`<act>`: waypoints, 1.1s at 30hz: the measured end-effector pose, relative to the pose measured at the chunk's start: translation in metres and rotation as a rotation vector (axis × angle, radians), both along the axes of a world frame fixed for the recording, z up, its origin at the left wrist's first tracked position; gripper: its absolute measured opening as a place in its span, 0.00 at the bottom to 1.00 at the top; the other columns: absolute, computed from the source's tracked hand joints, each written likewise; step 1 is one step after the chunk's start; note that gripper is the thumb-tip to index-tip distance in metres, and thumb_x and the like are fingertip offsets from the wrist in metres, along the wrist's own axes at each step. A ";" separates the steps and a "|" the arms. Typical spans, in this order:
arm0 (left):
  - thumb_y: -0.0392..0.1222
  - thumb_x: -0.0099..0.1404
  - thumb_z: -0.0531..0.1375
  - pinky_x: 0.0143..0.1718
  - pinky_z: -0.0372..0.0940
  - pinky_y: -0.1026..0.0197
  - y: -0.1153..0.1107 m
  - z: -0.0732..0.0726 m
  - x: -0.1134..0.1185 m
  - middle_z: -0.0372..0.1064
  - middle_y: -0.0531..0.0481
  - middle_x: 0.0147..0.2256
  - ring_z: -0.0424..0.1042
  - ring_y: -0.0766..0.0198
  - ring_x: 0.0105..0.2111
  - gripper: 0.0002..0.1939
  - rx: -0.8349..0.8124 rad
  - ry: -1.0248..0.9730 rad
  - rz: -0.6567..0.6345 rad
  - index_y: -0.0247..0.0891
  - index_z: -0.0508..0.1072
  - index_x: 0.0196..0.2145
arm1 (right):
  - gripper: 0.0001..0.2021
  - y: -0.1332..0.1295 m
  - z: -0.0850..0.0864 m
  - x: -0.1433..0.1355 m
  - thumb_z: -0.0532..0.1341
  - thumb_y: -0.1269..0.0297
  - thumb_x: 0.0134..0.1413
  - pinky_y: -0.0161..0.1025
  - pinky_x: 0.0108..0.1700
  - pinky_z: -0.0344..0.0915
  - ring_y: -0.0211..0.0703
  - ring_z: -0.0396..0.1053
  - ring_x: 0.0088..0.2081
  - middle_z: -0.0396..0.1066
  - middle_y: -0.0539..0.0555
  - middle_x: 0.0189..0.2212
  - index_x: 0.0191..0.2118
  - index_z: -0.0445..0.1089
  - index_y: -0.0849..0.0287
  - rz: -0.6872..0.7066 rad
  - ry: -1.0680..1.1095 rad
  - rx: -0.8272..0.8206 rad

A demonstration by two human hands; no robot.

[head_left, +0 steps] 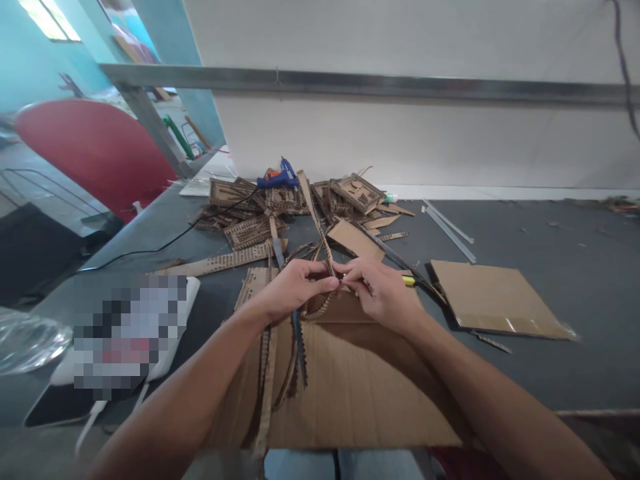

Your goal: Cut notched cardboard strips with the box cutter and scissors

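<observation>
Close together over the cardboard, both hands meet at a thin corrugated cardboard strip (316,217), which stands up and leans to the left. My left hand (300,288) pinches its lower part between thumb and fingers. My right hand (380,290) is closed with its fingertips at the same spot, pinching the strip; the fingers partly hide the grip. Just behind the right hand shows a yellow end (409,281) of something mostly hidden. Below lies a large cardboard sheet (360,387), with several loose narrow strips (269,387) along its left side.
A blue glue gun (280,175) rests on a pile of ridged cardboard pieces (245,230). Rightward lie a flat cardboard piece (500,297) and clear sticks (453,233). At left are a white device (175,333) with cables and clear plastic (30,340). A red chair (95,147) stands beyond.
</observation>
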State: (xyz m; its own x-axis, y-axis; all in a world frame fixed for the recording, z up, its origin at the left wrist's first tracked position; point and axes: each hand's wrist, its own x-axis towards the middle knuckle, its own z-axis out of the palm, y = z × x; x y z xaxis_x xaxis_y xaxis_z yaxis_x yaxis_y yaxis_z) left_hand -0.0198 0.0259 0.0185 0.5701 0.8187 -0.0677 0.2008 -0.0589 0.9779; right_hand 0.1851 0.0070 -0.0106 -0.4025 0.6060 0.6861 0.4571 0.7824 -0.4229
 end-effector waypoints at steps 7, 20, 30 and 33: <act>0.54 0.58 0.65 0.27 0.55 0.65 -0.002 0.005 0.001 0.69 0.53 0.27 0.60 0.70 0.25 0.19 -0.062 0.076 0.002 0.31 0.79 0.32 | 0.09 0.001 0.003 0.006 0.55 0.78 0.60 0.39 0.39 0.72 0.44 0.78 0.42 0.79 0.57 0.40 0.35 0.64 0.54 0.034 -0.033 -0.071; 0.48 0.61 0.65 0.36 0.62 0.64 0.002 -0.001 -0.003 0.74 0.50 0.35 0.70 0.65 0.34 0.15 -0.076 0.009 0.018 0.33 0.77 0.40 | 0.04 0.003 0.001 0.006 0.63 0.69 0.61 0.39 0.41 0.72 0.45 0.79 0.39 0.80 0.54 0.38 0.38 0.68 0.54 -0.018 -0.006 -0.073; 0.49 0.64 0.63 0.46 0.65 0.60 -0.002 0.000 0.000 0.76 0.48 0.40 0.73 0.61 0.40 0.17 -0.041 -0.028 0.028 0.34 0.76 0.44 | 0.06 0.000 0.004 0.000 0.60 0.72 0.62 0.38 0.44 0.73 0.42 0.76 0.43 0.76 0.55 0.41 0.37 0.72 0.54 -0.024 0.011 0.061; 0.55 0.68 0.57 0.42 0.66 0.62 -0.003 0.001 0.002 0.75 0.49 0.34 0.72 0.63 0.35 0.20 0.022 -0.007 0.092 0.33 0.76 0.37 | 0.06 -0.001 0.006 -0.001 0.61 0.72 0.62 0.40 0.47 0.73 0.42 0.76 0.44 0.77 0.55 0.43 0.38 0.72 0.54 -0.042 0.035 0.050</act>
State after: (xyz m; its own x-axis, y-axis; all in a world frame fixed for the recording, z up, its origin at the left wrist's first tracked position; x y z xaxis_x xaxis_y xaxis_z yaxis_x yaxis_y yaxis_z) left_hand -0.0174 0.0226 0.0196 0.4930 0.8688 -0.0454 0.1994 -0.0621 0.9779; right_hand 0.1841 0.0057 -0.0048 -0.3522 0.5864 0.7294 0.4756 0.7834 -0.4002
